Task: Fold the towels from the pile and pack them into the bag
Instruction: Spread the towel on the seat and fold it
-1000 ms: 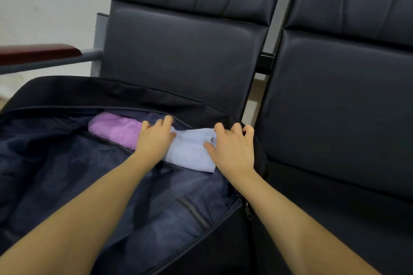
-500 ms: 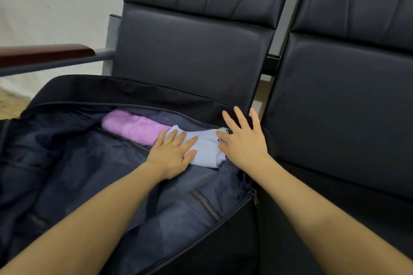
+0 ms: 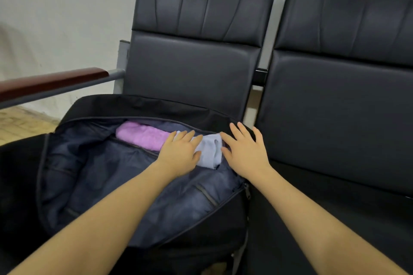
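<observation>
- Pale wall point(image 3: 55, 18) behind two black padded seats point(image 3: 194, 56); a wooden-topped armrest point(image 3: 51, 80) runs in from the left edge.
- Large black fabric bag with dark blue lining point(image 3: 111, 174) lies unzipped on the left seat; its lower end is cut off by the forearms and the picture's bottom edge.
- Folded pink towel point(image 3: 143, 135) sits at the bag's far rim, its right end hidden under the left hand point(image 3: 178, 156).
- Folded pale blue towel point(image 3: 209, 152) lies just beside the pink one, inside the bag; only the strip between the two hands shows.
- Left hand: fingers point(image 3: 190, 137) straight, pressing flat on the blue towel's left part.
- Right hand point(image 3: 244, 154): fingers spread and straight, resting at the towel's right edge and the bag's rim; whether the palm touches the towel is hard to make out.
</observation>
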A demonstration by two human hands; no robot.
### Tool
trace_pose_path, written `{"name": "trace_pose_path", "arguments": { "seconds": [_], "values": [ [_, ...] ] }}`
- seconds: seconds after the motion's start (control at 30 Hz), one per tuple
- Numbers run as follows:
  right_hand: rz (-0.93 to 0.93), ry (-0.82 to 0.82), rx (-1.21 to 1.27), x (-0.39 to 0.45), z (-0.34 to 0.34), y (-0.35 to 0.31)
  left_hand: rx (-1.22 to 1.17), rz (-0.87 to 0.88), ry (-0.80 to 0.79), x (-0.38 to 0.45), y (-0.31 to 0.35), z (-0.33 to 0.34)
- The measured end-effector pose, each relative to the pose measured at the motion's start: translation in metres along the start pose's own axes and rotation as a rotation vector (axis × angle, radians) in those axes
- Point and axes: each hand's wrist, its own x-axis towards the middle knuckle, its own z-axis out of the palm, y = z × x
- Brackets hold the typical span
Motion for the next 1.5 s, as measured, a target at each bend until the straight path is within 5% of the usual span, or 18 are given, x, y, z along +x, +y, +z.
{"name": "trace_pose_path", "arguments": {
  "seconds": [0.1,0.53,0.9,1.27,1.5],
  "values": [
    [0.083,0.13,0.091,-0.044,-0.022,0.008,-0.099,0.018,0.095,-0.028,0.035,-0.025],
    [0.383,0.096,0.14,-0.261,-0.095,0.116,-0.247,0.243,0.14,-0.114,0.253,-0.062],
    [0.726,0.219,0.138,-0.393,-0.112,0.269,-0.451,0.484,0.022,-0.1,0.466,-0.045],
    [0.987,0.299,-0.222,-0.532,-0.102,0.392,-0.616,0.683,-0.131,-0.082,0.662,0.0],
    [1.093,0.354,-0.425,-0.548,-0.095,0.421,-0.605,0.825,-0.164,-0.072,0.741,0.005]
  ]
}}
